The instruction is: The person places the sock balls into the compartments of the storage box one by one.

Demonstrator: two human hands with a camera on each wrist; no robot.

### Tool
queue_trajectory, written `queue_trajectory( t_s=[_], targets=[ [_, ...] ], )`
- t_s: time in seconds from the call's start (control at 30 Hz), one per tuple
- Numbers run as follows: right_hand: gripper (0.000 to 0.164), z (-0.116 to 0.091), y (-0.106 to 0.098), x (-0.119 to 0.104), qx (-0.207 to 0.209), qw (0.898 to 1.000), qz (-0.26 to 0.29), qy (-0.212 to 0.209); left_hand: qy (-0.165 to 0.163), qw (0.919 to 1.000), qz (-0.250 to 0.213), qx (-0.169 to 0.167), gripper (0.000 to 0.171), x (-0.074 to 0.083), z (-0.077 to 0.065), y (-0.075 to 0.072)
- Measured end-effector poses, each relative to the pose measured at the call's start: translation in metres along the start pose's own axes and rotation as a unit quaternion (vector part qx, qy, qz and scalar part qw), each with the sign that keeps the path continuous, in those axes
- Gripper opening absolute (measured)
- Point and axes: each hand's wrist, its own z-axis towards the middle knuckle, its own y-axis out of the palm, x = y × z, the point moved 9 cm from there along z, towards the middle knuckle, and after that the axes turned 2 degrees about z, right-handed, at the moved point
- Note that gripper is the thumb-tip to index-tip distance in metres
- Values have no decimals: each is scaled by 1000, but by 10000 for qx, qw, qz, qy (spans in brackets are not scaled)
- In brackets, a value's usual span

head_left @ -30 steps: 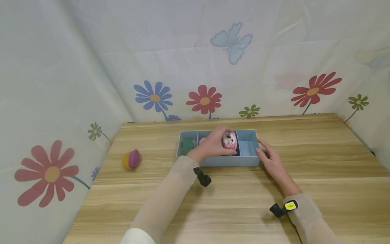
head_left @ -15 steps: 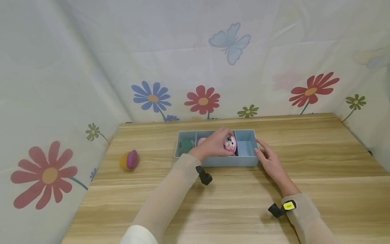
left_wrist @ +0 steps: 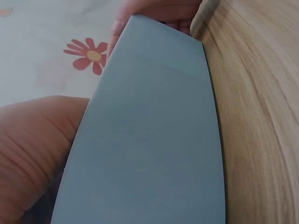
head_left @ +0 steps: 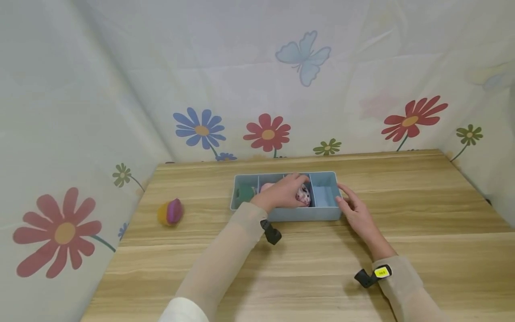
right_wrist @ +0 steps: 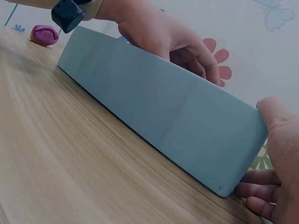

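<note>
Head view: A person's left hand (head_left: 286,191) grasps a speckled white-and-pink ball (head_left: 303,196), thumb on the near side and fingers on the far side, inside a pale blue divided tray (head_left: 301,215) on the wooden table (head_left: 281,277). On my feed the ball has sunk lower and turned within the past second, down into the compartment just left of the rightmost one. I judge it to be almost seated, with only the release outstanding, though the hand hides its underside. The right hand (head_left: 358,214) has held its place, fingers relaxed against the tray's right end, steadying it, as I read it. A green toy (head_left: 244,193) sits in the leftmost compartment, a pink item (head_left: 265,185) beside it, partly hidden; a yellow-and-purple toy (head_left: 170,212) lies on the table, well to the left.

Left wrist view: The tray's near wall fills my picture, hiding the ball; I cannot tell the left grip from here. The right hand shows at the tray's end.

Right wrist view: Left-hand fingers dip behind the wall, the ball out of my sight. The right thumb touches the rim's corner, other fingers low at the end.
</note>
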Motion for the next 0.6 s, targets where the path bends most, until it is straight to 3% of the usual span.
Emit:
queue_trajectory(
  t_s=[0.33,0.5,0.6],
  targets=[
    [52,-1,2,-5,17,9999,-35,-101,89,9956,-783,513,65,-1,-21,-16],
    [51,-2,1,-4,49,9999,-91,-90,-44,9938,-859,700,66,-7,-28,-20],
    [51,-3,1,-4,46,9999,-115,-83,86,9928,-858,832,65,-7,-32,-23]
  ],
)
